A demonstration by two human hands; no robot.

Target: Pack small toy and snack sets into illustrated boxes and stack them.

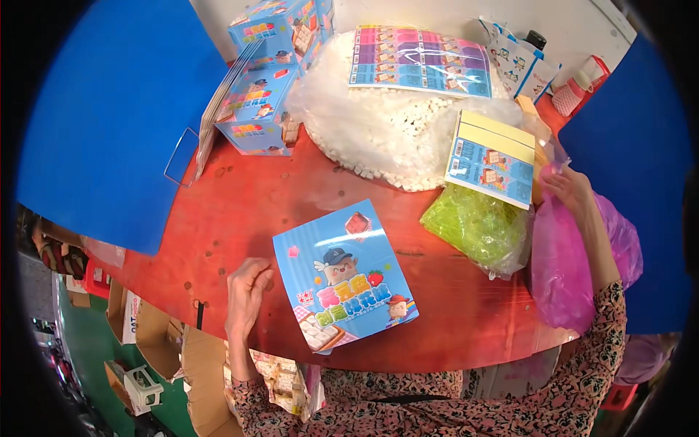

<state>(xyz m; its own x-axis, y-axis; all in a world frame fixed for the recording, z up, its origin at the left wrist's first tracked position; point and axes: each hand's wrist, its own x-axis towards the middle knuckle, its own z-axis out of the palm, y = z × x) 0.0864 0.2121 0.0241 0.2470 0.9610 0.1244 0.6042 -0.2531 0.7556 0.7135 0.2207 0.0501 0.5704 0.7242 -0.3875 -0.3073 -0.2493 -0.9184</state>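
Note:
A blue printed cardboard box with cartoon marshmallow figures sits tilted on the red table, in front of me. Just off its left side is my left hand, fingers curled in, with nothing seen in them. My right hand reaches out to the top of a pink plastic bag at the table's right edge. Its fingers are stretched out against the bag's upper part; what lies inside the bag cannot be made out. Beside it are a clear bag of yellow-green packets and a sticker sheet.
A large clear bag of small white pieces fills the table's back, a colourful label sheet on top. Blue boxes stand stacked at back left beside flat cardboard sheets. Open cartons are on the floor at left.

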